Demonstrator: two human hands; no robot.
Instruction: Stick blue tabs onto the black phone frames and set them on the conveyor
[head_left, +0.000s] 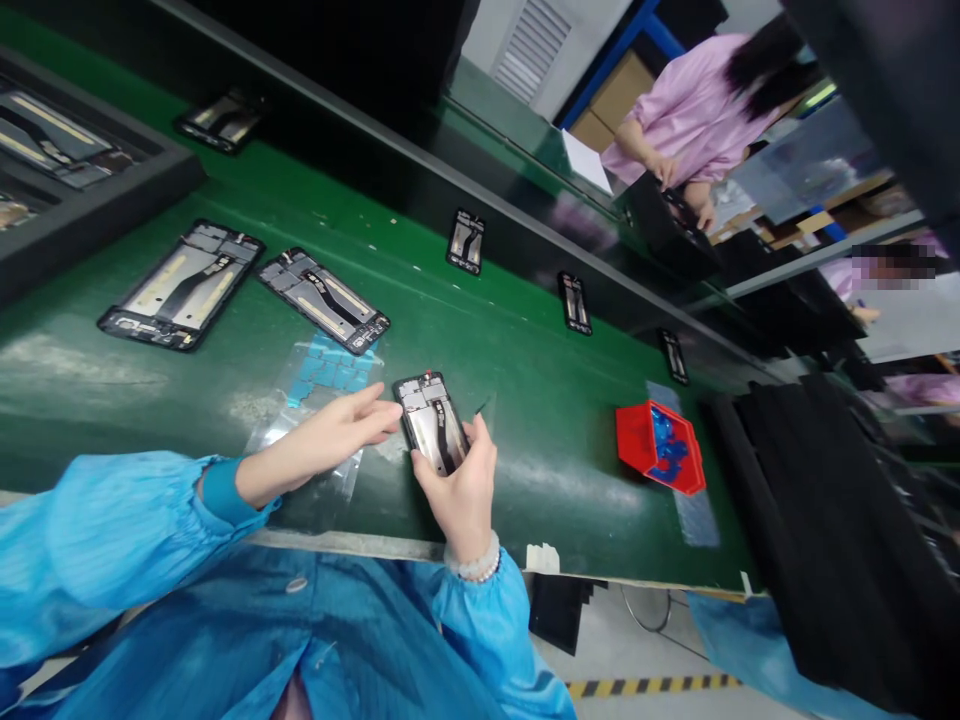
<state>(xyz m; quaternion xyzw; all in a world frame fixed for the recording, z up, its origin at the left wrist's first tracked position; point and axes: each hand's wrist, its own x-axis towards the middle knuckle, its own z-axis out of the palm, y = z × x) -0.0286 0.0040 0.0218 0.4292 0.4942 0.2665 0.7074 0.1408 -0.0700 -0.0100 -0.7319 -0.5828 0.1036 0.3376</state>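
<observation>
My right hand [461,490] grips an opened smartphone [426,408] by its lower end, thumb on one side and fingers on the other. The phone's inside faces up, with a black ribbon cable along its middle. A thin dark tip [482,408] sticks out beside my right fingers; what it belongs to is hidden. My left hand [349,430] has its fingers stretched out, the tips at the phone's left edge. Under and behind that hand lies a clear sheet with blue stickers [330,368]. Two more opened phones, one slanted [326,298] and one larger-looking [184,285], lie to the left.
A dark tray [169,175] of phone parts stands at the left. Several opened phones [466,242] lie along the bench's back. A red bin [634,437] with blue pieces sits at right, near black material [825,530]. Across the bench, a person in pink [694,100] works.
</observation>
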